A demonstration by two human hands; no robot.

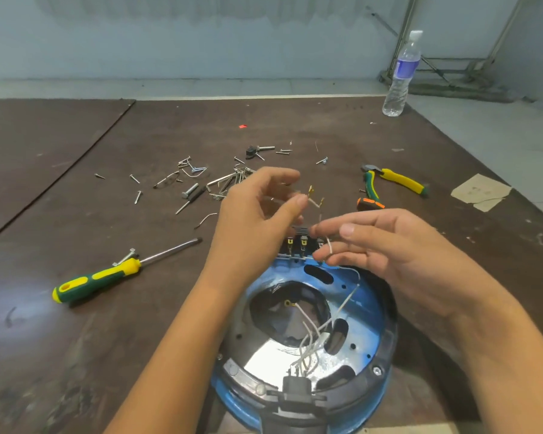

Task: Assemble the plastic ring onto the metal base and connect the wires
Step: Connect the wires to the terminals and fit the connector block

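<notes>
Handling and appearance of the wires [342, 308] during connection. The wires are thin, white-sleeved and limp. They are judged to be light and easily kinked, so they are best taken just behind the brass terminals [310, 191], where the crimp gives stiffness, rather than pulled along their length. They rise in a loose bundle from a black connector [296, 385] at the near edge of the metal base [368, 314], which lies on the table [76, 355] directly in front of the person. The base is a shiny disc with a blue tint, a large central opening and several oval slots. The black plastic ring [390, 336] appears already seated round its rim, with a screw head visible at the near right. One wire end bearing two terminals is pinched between the thumb and fingers of the left hand [257, 211], raised above the base. A second wire is pinched between the fingertips of the right hand [389, 245], just over the terminal block [301, 242] at the far rim, whose upright tabs are small and probably bendable. A screwdriver [107, 275], pliers [395, 181], scattered screws [201, 183] and a water bottle [401, 73] are also shown on the table.
</notes>
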